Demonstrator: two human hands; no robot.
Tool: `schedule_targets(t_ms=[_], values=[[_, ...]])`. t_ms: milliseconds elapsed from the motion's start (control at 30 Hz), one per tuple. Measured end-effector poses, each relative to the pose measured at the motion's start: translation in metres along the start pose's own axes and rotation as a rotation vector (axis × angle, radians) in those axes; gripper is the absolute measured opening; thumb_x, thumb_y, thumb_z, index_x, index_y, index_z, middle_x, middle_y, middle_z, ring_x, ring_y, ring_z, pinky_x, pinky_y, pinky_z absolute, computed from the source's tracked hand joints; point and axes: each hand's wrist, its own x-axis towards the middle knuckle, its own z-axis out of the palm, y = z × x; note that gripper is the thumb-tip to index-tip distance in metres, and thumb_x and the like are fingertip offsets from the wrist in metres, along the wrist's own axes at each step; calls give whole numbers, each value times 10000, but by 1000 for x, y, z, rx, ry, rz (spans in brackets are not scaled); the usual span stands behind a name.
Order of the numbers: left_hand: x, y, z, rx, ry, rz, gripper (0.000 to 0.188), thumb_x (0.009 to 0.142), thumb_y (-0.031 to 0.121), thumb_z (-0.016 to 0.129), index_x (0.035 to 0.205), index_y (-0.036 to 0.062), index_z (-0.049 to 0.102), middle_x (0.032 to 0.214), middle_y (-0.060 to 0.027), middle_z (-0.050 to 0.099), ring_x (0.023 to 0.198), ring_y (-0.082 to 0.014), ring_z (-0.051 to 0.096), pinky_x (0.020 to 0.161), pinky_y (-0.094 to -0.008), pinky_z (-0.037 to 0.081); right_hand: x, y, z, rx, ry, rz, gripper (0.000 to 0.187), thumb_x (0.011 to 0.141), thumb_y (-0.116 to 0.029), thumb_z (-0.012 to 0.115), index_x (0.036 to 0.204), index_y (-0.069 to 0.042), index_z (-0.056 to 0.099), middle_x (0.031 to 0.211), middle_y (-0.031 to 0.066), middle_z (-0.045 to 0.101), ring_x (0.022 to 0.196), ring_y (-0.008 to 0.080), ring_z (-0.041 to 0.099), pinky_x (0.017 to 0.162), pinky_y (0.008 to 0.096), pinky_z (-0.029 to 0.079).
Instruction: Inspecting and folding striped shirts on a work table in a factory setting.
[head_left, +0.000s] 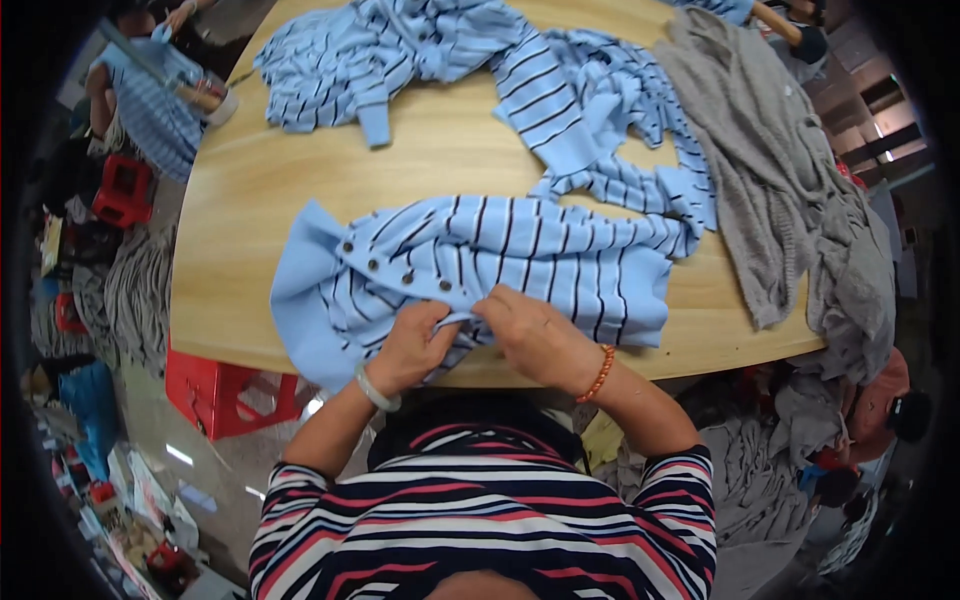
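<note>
A light blue knit garment with black and white stripes (570,262) lies across the near part of the table. Dark buttons (408,277) run down its plain blue button band, and a wide plain blue section spreads at its left end. My left hand (412,345), with a pale bangle at the wrist, is closed on the garment's edge just below the buttons. Close beside it, my right hand (520,330), with an orange bead bracelet, pinches the same edge. The fingertips partly hide the cloth between them.
More blue striped garments (545,95) are heaped along the far side of the wooden table (235,240). Grey knitwear (770,170) hangs over the right edge. A red stool (225,395) stands below at the left. Other people (150,95) are at the far corners.
</note>
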Motion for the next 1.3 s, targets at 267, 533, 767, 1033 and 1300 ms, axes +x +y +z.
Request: schedule_targets(t_ms=[267, 533, 767, 1033, 1300], values=[[4, 15, -3, -327, -16, -154, 151, 856, 82, 622, 770, -16, 545, 614, -133, 447, 564, -173, 385, 533, -322, 362, 5, 7, 11, 83, 127, -10, 260, 779, 97, 543, 1025, 17, 566, 895, 166, 536, 758, 353, 585, 657, 399, 487], [7, 9, -2, 6, 47, 24, 107, 860, 74, 613, 809, -13, 578, 626, -97, 465, 601, -100, 418, 538, -293, 371, 8, 28, 15, 333, 81, -83, 119, 829, 67, 562, 936, 21, 584, 826, 139, 571, 687, 282, 601, 597, 337, 470], [2, 14, -24, -288, -104, -203, 190, 864, 155, 687, 917, -25, 657, 680, 38, 563, 628, -42, 448, 555, -235, 395, 9, 28, 5, 772, -82, 368, 107, 869, -72, 677, 861, 4, 602, 709, 8, 584, 626, 31, 509, 556, 210, 418], [-29, 38, -47, -385, -155, -379, 113, 876, 107, 677, 897, -1, 649, 729, 51, 573, 650, -15, 462, 563, -193, 382, 17, -10, 0, 270, 219, -6, 188, 790, 1, 688, 967, -29, 629, 993, 89, 612, 661, 185, 612, 556, 273, 488], [-39, 39, -31, -27, -17, -86, 127, 762, 42, 662, 885, 12, 657, 737, -95, 641, 614, -163, 599, 582, -263, 451, 11, -24, 23, 273, 93, -133, 204, 755, 19, 685, 949, -20, 637, 875, 111, 594, 716, 291, 619, 590, 343, 502]])
